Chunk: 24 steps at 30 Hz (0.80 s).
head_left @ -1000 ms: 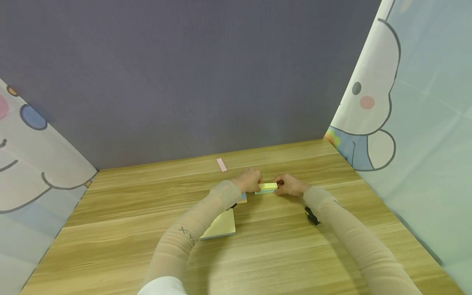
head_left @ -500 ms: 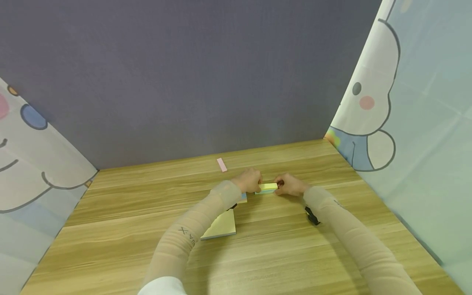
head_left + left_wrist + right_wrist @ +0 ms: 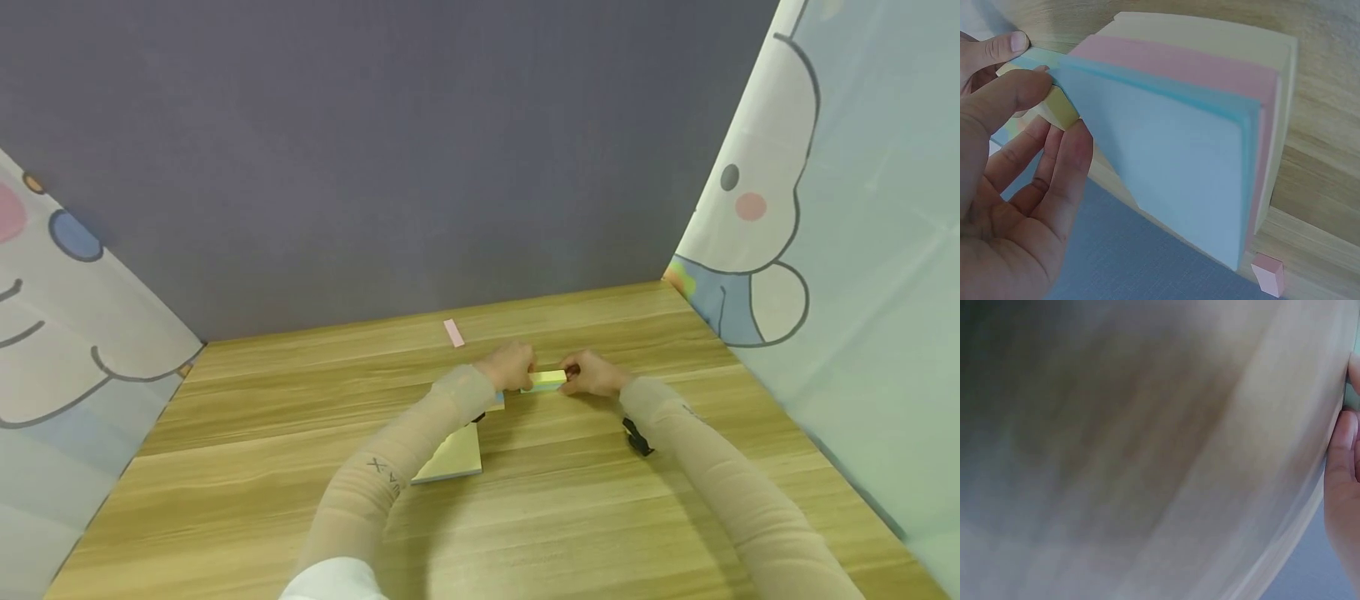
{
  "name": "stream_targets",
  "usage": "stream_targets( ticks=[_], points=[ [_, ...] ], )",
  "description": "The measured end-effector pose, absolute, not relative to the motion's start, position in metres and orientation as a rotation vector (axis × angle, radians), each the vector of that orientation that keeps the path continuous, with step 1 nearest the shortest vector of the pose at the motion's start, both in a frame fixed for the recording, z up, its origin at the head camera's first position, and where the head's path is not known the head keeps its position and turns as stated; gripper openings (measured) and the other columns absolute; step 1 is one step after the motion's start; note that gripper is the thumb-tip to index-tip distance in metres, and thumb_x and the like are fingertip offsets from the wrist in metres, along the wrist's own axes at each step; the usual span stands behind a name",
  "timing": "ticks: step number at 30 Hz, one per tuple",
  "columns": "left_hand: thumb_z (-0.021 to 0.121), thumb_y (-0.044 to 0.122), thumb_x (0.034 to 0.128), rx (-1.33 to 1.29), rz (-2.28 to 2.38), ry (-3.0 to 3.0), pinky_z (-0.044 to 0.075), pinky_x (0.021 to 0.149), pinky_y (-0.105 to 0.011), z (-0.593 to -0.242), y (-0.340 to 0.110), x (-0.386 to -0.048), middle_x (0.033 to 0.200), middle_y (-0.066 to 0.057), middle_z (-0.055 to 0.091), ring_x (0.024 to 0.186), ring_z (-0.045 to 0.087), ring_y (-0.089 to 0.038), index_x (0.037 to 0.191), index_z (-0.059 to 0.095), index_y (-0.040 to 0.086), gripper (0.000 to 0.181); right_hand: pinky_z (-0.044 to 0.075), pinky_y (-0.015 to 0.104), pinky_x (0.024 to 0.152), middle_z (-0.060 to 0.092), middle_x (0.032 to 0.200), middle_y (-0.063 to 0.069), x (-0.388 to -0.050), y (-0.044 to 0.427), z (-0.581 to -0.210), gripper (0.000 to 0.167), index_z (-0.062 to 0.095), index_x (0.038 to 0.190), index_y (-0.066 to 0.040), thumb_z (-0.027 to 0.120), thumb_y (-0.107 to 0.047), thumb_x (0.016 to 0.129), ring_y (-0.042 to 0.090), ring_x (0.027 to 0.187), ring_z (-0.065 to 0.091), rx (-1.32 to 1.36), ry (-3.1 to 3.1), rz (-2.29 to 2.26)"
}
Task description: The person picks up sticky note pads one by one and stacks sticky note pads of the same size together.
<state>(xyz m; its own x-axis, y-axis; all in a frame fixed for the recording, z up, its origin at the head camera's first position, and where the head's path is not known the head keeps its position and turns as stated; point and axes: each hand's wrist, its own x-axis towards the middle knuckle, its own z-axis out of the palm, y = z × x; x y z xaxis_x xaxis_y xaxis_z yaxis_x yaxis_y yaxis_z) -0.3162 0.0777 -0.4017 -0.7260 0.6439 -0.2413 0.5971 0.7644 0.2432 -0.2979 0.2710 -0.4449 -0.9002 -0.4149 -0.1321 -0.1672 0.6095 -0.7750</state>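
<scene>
Between my two hands lies a narrow stack of sticky note pads (image 3: 546, 381), yellow on top and blue-green below. My left hand (image 3: 510, 367) pinches its left end; in the left wrist view, the thumb and fingers hold a yellow pad (image 3: 1061, 109). At the right end, my right hand (image 3: 595, 375) grips the stack with thumb and fingers. Only part of that hand (image 3: 1342, 469) shows at the edge of the right wrist view. Close to my left hand stands a larger stack of square sticky notes (image 3: 1172, 144), blue, pink and cream, mostly hidden by my arm in the head view.
A big pale yellow pad (image 3: 456, 457) lies partly under my left forearm. Farther back on the wooden table (image 3: 315, 400) is a small pink pad (image 3: 453, 332). A grey panel (image 3: 435, 167) rises behind the table, with printed cloths at both sides.
The head view has shifted very slightly. Both hands stay at the narrow stack, with no clear movement of the pads.
</scene>
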Motion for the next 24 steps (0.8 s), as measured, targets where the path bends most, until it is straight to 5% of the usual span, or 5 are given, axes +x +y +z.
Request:
stream_targets(
  ticks=[24],
  points=[
    [0.072, 0.014, 0.0780, 0.946, 0.217, 2.666, 0.050, 0.067, -0.017, -0.4051, 0.0783, -0.3153, 0.098, -0.006, 0.064, 0.074, 0.059, -0.011, 0.098, 0.064, 0.003, 0.024, 0.041, 0.020, 0.063, 0.052, 0.081, 0.005, -0.2981, 0.2699, -0.4486, 0.033, 0.060, 0.105, 0.011, 0.070, -0.003, 0.077, 0.013, 0.073, 0.045, -0.461, 2.550, -1.162]
  ],
)
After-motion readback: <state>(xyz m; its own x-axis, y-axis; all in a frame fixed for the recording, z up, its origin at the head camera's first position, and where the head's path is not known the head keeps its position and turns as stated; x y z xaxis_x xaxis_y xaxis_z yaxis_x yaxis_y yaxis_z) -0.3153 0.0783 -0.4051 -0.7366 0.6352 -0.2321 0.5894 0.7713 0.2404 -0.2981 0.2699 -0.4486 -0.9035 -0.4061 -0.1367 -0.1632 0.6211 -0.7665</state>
